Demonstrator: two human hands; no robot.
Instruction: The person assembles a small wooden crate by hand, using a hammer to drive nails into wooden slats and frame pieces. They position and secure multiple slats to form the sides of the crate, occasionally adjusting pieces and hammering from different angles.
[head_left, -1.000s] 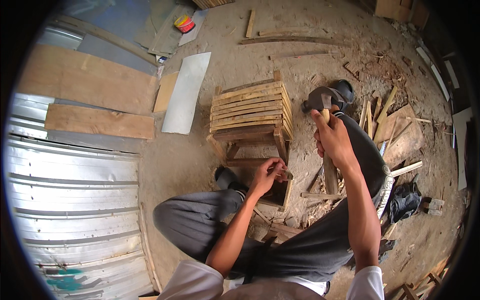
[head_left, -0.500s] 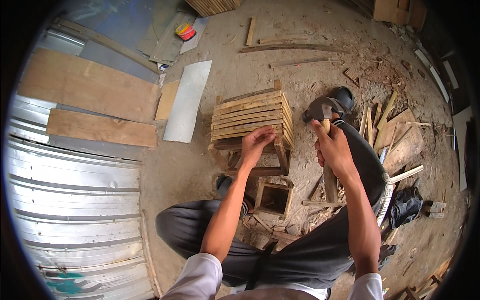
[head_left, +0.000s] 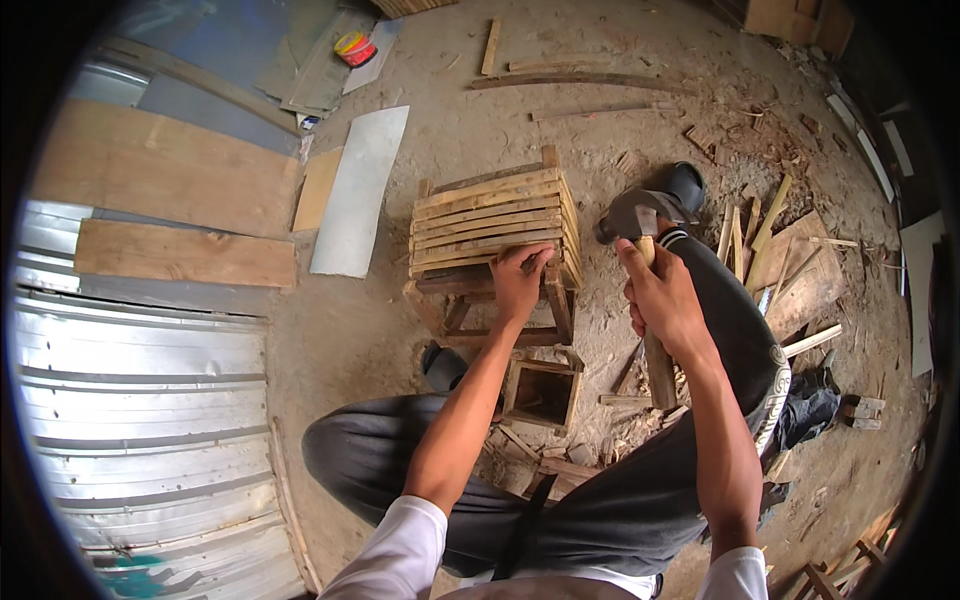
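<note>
My right hand point(head_left: 662, 300) is wrapped round the wooden handle of a hammer point(head_left: 659, 372). The hammer's dark metal head sticks out above the fist, to the right of a slatted wooden frame point(head_left: 485, 222) on legs. Pale slats run side by side across the frame's top, and more go down its right side. At the right end of the nearest top slat, my left hand point(head_left: 520, 280) is closed with thumb and fingers pinched together. Whatever is between those fingertips is too small to make out.
Between my feet stands a small open wooden box point(head_left: 541, 392). Scrap sticks and a board point(head_left: 800, 275) lie to the right, near a black plastic bag point(head_left: 808, 410). Metal sheeting point(head_left: 150, 400) and planks point(head_left: 185, 254) line the left. A red and yellow tub point(head_left: 355, 49) is at the far left.
My left fingers have curled in and lowered onto the slat's right end. My right hand still holds the hammer in about the same place. The whole view has shifted slightly.
</note>
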